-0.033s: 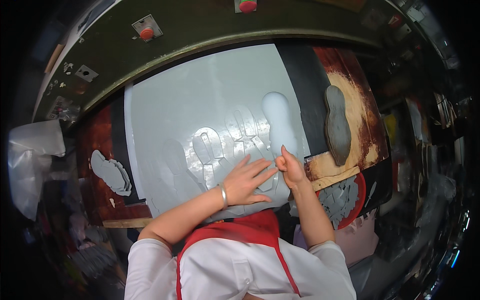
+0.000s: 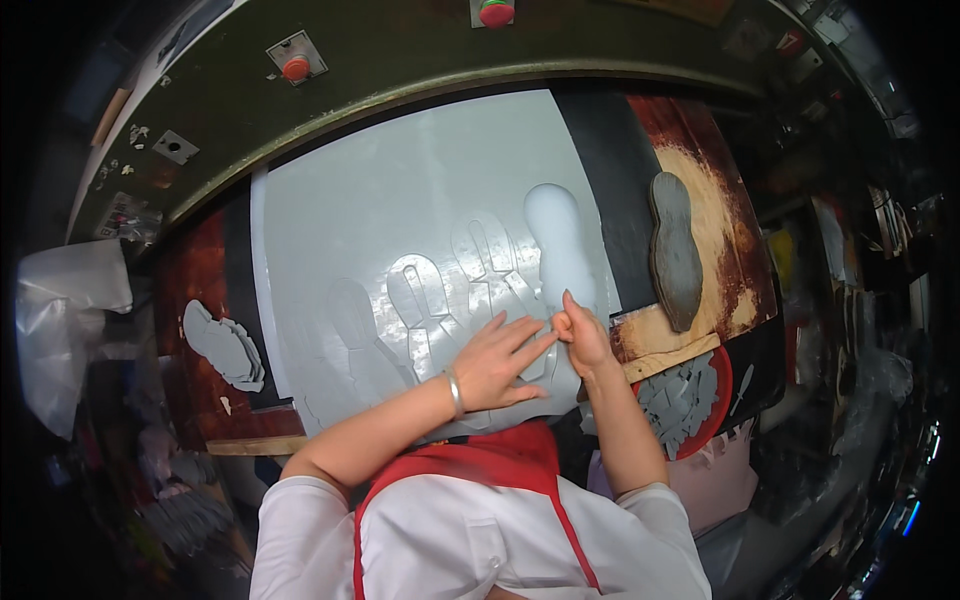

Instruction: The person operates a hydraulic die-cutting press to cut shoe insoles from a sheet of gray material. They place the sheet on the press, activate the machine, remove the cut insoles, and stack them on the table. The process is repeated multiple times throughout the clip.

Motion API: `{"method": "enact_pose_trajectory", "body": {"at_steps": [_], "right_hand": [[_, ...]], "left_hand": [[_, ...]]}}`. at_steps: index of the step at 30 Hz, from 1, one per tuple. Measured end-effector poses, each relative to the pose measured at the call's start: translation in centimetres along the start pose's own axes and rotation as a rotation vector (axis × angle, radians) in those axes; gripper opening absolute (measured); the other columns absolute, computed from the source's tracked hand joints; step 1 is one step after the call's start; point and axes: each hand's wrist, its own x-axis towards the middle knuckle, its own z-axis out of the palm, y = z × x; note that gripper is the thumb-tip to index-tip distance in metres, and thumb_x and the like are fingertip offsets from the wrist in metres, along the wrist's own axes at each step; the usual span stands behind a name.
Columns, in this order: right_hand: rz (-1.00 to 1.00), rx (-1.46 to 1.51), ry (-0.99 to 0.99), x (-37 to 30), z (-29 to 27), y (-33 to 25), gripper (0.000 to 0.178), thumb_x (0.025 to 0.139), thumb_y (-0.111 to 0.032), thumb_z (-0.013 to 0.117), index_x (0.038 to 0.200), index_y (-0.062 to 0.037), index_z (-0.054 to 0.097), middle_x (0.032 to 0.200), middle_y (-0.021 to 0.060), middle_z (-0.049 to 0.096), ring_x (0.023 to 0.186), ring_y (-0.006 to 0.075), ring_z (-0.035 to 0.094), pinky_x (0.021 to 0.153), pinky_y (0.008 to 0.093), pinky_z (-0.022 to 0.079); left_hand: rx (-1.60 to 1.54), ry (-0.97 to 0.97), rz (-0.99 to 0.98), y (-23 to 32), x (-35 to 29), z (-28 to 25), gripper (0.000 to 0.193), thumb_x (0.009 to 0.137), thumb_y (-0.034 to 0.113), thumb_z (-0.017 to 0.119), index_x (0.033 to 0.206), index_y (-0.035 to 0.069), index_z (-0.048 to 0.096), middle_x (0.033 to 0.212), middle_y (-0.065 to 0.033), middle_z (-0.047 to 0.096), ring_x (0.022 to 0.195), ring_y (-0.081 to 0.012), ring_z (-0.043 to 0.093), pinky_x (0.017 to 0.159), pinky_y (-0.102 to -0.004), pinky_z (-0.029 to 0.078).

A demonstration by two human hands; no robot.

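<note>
A large glossy grey sheet [image 2: 350, 200] lies over the work surface, with several shoe-sole outlines cut into it. On its right part is a pale, smooth sole-shaped piece [image 2: 556, 235], lying lengthwise. My right hand [image 2: 584, 340] is closed at the near end of this piece, thumb upward, pinching it; the fingertips are partly hidden. My left hand [image 2: 498, 365] rests palm down on the sheet's near part, fingers spread, fingertips close to my right hand. It holds nothing and has a metal bracelet at the wrist.
A dark sole-shaped block [image 2: 676, 250] lies on the worn wooden board at right. Below it, a red basin [image 2: 722, 385] holds grey scraps. Stacked grey sole pieces [image 2: 222, 345] lie at left. Across the back runs a dark green machine beam [image 2: 390, 50] with red buttons.
My left hand and forearm have shifted very slightly to the right. My right hand and the pale piece look the same.
</note>
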Motion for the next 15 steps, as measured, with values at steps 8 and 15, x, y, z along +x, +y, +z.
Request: {"method": "enact_pose_trajectory", "body": {"at_steps": [8, 15], "right_hand": [[-0.312, -0.358, 0.377, -1.2, 0.4, 1.1, 0.066, 0.101, -0.041, 0.040, 0.048, -0.0029, 0.043, 0.046, 0.0037, 0.045, 0.046, 0.0183, 0.046, 0.050, 0.0356, 0.034], [-0.759, -1.093, 0.676, -3.0, 1.7, 0.4, 0.024, 0.081, -0.017, 0.068, 0.063, -0.0048, 0.056, 0.066, 0.0106, 0.059, 0.065, 0.0326, 0.057, 0.056, 0.0425, 0.042]], "left_hand": [[-0.248, 0.242, -0.310, 0.0, 1.2, 0.5, 0.051, 0.079, 0.022, 0.073, 0.126, 0.009, 0.057, 0.110, -0.0143, 0.065, 0.102, -0.0249, 0.064, 0.092, -0.0425, 0.048], [-0.735, 0.957, -0.537, -2.3, 2.8, -13.8, 0.027, 0.087, 0.021, 0.069, 0.104, 0.000, 0.066, 0.094, -0.0053, 0.067, 0.084, -0.0135, 0.062, 0.077, -0.0298, 0.050]]}}
